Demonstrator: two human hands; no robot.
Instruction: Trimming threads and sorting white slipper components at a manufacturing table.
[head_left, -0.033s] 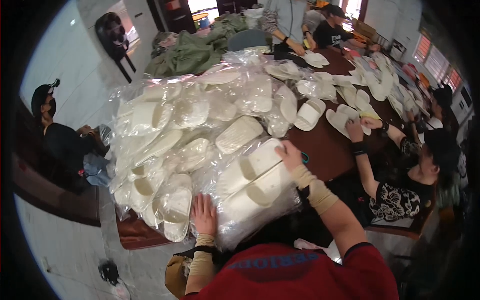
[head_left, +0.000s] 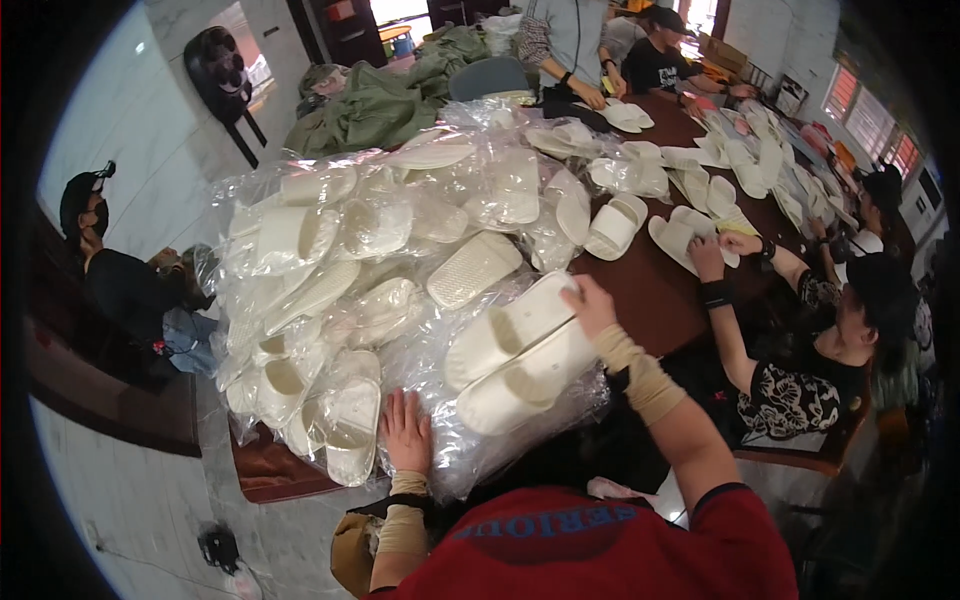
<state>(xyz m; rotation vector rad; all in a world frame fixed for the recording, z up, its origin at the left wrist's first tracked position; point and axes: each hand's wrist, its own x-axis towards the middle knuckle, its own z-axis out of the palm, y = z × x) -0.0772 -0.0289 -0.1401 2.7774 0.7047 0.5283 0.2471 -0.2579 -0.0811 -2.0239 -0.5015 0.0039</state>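
Observation:
A pair of off-white slide slippers [head_left: 520,350] lies side by side over a stack of clear plastic bags [head_left: 430,365], toes toward the lower left. My right hand [head_left: 594,305] is closed on their heel ends, thumb and fingers pinching the soles. Flat on the plastic to the left, with fingers stretched out, rests my left hand [head_left: 405,430]; it holds nothing. Just beside it is a bagged slipper [head_left: 352,430] at the edge of a big heap of bagged slippers [head_left: 380,220].
A brown table [head_left: 640,305] bears the heap and an unbagged slipper [head_left: 616,228]. At right, a co-worker's hands [head_left: 722,250] touch another slipper pair [head_left: 680,235]. Other people work along the far side. A green cloth pile [head_left: 380,110] and a wall fan [head_left: 218,75] are behind.
The slippers in my right hand have tilted and shifted slightly, and their toe ends now show more clearly above the plastic. My right hand has moved a little right; my left stays put.

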